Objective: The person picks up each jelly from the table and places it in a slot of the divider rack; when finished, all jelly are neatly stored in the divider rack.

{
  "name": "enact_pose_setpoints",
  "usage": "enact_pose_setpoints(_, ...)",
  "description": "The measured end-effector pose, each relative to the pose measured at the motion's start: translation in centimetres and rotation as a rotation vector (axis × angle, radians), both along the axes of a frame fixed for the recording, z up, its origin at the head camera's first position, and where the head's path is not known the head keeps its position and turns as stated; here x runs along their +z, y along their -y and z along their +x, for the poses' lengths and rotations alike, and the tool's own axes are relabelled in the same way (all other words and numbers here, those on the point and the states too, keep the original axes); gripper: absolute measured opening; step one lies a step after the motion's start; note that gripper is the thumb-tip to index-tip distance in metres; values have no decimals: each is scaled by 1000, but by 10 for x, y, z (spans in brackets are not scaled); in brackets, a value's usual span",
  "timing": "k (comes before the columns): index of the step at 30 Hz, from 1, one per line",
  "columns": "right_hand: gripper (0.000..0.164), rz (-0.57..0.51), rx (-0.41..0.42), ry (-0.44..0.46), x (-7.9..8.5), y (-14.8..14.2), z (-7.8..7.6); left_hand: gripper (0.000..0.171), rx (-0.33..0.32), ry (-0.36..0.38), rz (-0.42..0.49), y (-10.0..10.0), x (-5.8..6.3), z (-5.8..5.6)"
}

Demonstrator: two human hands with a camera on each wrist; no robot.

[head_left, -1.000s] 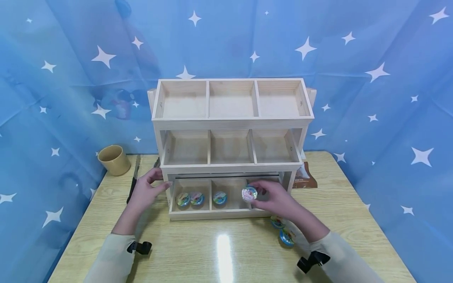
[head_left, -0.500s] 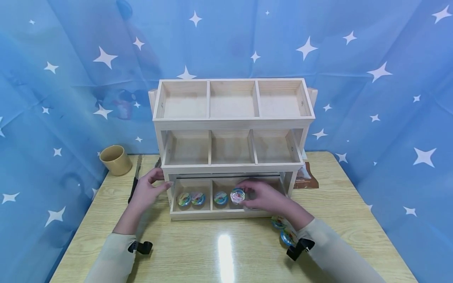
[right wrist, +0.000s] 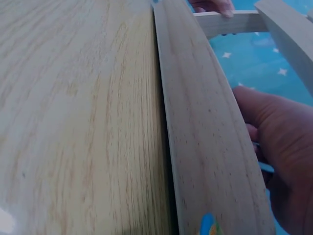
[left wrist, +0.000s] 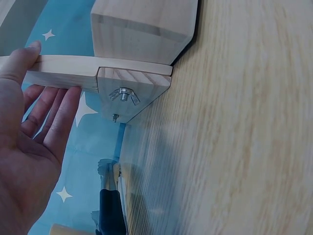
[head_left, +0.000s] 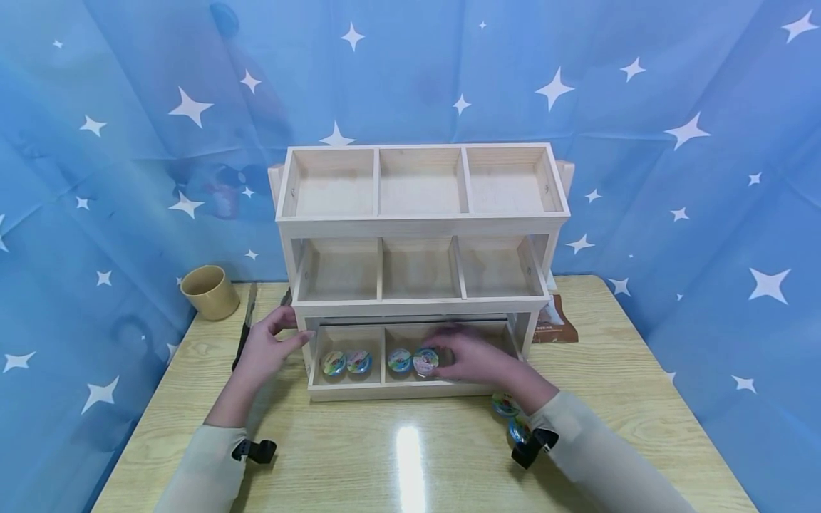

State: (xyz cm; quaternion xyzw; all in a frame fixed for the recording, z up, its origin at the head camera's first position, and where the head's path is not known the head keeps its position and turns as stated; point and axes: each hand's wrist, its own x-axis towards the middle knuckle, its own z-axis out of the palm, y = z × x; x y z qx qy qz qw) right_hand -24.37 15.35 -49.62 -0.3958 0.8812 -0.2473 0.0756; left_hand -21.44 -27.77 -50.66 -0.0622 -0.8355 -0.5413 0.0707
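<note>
A pale wooden three-tier shelf (head_left: 423,226) stands at the middle of the table. My left hand (head_left: 269,349) grips its left side post (left wrist: 63,68), thumb on one face and fingers on the other. With thumb and fingers, my right hand (head_left: 471,356) holds a small round cup with a shiny printed lid (head_left: 426,362) in the bottom tier's middle compartment. Close to its left sits a second such cup (head_left: 399,361). Two more cups, one yellowish (head_left: 333,363) and one pinkish (head_left: 358,362), lie in the left compartment. In the right wrist view, the front board (right wrist: 210,117) hides my right fingertips.
Two more cups, one behind (head_left: 505,405) and one in front (head_left: 518,430), lie on the table (head_left: 333,456) under my right wrist. At the left stand a tan mug (head_left: 209,293) and a black-handled tool (head_left: 244,331). A brown packet (head_left: 555,324) lies behind the shelf's right side.
My right hand has moved left with the cup, from by the right divider down into the middle compartment beside the other cup. The left hand keeps its grip on the post.
</note>
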Motion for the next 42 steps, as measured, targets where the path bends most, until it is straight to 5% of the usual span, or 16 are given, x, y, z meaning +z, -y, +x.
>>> enact_pose_setpoints(19,53,65,17,-152,-1,3,-3,45,0,1,1,0,-1,-1)
enact_pose_setpoints(34,53,-14,22,-109,0,0,-3,44,-2,1,-11,2,-1,1)
enact_pose_setpoints(42,54,-26,-40,-91,7,-4,5,44,1,1,-9,1,-1,0)
